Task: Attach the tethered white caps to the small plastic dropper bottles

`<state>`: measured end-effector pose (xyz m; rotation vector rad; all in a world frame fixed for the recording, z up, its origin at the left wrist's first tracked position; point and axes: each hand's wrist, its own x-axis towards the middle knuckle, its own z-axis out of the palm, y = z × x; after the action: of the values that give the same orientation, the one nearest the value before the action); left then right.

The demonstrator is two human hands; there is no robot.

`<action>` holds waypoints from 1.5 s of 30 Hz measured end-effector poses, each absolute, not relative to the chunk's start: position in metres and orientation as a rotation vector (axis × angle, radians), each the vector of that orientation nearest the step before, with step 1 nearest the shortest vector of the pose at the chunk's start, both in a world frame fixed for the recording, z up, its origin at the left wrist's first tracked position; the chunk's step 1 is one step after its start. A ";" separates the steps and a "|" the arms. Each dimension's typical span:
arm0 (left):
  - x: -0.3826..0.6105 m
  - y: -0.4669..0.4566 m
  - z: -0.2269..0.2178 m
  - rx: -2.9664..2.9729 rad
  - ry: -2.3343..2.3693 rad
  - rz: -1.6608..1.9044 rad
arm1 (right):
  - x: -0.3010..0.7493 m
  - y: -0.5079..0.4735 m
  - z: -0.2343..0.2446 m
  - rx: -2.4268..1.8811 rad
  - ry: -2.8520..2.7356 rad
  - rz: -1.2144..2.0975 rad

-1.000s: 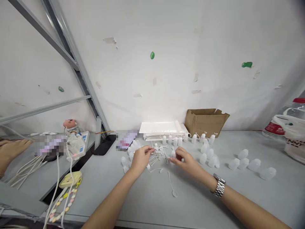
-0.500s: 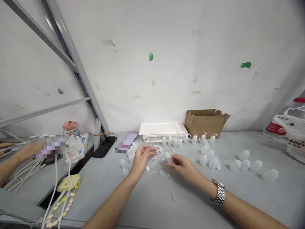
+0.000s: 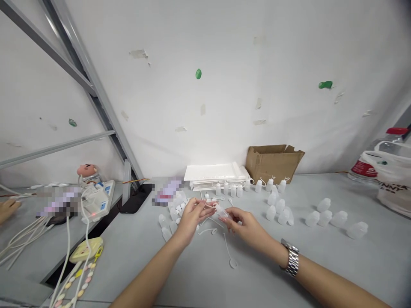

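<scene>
While tilting a small translucent plastic bottle (image 3: 222, 211) above the grey desk (image 3: 272, 273), pinched its body in the right hand (image 3: 244, 223), apparently to angle the neck leftward; held the left hand (image 3: 192, 217) half-curled near that neck, could not tell whether gripping anything.

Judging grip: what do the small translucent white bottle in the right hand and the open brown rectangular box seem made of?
Small translucent white bottle: likely plastic, with a satin, frosted finish; its wall looks cloudy. Open brown rectangular box: probably cardboard, matte; its upper rim is notched.
</scene>
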<state>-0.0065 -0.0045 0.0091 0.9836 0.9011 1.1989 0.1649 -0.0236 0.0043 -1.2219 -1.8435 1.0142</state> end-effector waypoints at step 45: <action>-0.012 -0.002 0.009 1.147 0.989 1.142 | 0.169 -0.022 -0.004 -1.292 -2.024 0.667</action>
<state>-0.0120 -0.0024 0.0086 1.1468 0.9893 1.1417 0.1690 -0.0222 -0.0037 -1.2922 -2.0244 0.6675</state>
